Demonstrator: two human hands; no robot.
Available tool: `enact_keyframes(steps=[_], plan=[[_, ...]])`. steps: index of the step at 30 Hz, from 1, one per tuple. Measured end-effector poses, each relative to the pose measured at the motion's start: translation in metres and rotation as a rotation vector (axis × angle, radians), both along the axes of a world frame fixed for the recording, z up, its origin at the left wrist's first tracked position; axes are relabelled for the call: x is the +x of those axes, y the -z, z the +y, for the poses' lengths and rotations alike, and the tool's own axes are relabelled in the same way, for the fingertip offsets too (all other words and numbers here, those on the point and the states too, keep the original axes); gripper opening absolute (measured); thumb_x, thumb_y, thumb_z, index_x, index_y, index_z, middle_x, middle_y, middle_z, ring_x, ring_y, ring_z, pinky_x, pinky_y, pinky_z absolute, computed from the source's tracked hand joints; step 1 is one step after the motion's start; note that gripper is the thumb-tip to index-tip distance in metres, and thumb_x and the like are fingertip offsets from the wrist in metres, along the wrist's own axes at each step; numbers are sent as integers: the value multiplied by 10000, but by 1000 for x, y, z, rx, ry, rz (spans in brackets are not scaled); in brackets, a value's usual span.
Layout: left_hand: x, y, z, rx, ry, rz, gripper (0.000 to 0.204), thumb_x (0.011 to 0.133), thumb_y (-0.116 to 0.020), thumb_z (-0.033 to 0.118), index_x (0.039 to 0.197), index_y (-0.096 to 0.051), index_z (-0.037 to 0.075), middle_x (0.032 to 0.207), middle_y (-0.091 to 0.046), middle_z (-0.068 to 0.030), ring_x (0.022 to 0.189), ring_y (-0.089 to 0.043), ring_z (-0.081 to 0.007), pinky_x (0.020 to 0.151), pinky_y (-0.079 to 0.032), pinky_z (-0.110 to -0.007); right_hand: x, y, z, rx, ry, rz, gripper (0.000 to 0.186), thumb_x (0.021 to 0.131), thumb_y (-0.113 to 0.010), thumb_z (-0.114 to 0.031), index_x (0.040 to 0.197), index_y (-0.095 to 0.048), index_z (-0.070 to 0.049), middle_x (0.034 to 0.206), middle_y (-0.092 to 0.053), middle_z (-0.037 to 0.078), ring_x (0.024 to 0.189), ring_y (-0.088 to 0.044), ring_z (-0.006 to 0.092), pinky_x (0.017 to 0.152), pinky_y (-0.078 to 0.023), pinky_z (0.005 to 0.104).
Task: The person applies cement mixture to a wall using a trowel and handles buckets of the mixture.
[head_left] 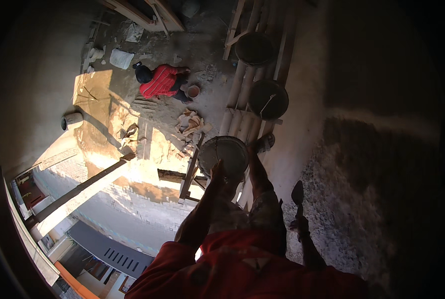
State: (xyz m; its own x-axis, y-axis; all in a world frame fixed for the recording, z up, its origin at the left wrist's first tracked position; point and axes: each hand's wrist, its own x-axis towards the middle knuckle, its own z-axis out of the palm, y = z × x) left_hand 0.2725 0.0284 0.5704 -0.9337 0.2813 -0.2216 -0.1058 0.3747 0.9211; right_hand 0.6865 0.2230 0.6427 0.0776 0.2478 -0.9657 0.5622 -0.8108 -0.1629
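Note:
My left hand (pixel 216 169) is closed on the wire handle of a bucket of grey mix (pixel 227 151), just above the bamboo scaffold below me. My right hand (pixel 298 224) grips a trowel (pixel 297 192), held out beside the rough, partly plastered wall (pixel 352 184) at the right. One of my sandalled feet (pixel 263 142) is on the poles to the right of the bucket.
Two more buckets (pixel 254 49) (pixel 267 99) sit along the pole platform (pixel 240 84). Far below, a person in a red striped shirt (pixel 157 82) bends beside a small bucket (pixel 193 91). A beam (pixel 78 194) crosses at lower left. Paper sacks (pixel 190 123) lie on the floor.

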Motion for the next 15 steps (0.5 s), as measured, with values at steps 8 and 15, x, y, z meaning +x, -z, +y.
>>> enact_keyframes(steps=[8,15], plan=[[-17,-32,95,-290,441,-219,663,650,-745,146,1243,-485,5,1037,-591,-103,930,-582,-238,805,-486,-351,23,22,33,-130,456,368,179,880,-530,-282,832,-516,-110,639,-550,118,526,-569,295,486,-504,432],[-24,-28,166,-204,707,-70,441,771,-642,133,1189,-534,37,1057,-620,-73,988,-600,-199,861,-484,-326,27,20,40,-238,638,466,203,882,-536,-294,805,-507,-108,637,-548,115,519,-565,286,483,-502,441]])
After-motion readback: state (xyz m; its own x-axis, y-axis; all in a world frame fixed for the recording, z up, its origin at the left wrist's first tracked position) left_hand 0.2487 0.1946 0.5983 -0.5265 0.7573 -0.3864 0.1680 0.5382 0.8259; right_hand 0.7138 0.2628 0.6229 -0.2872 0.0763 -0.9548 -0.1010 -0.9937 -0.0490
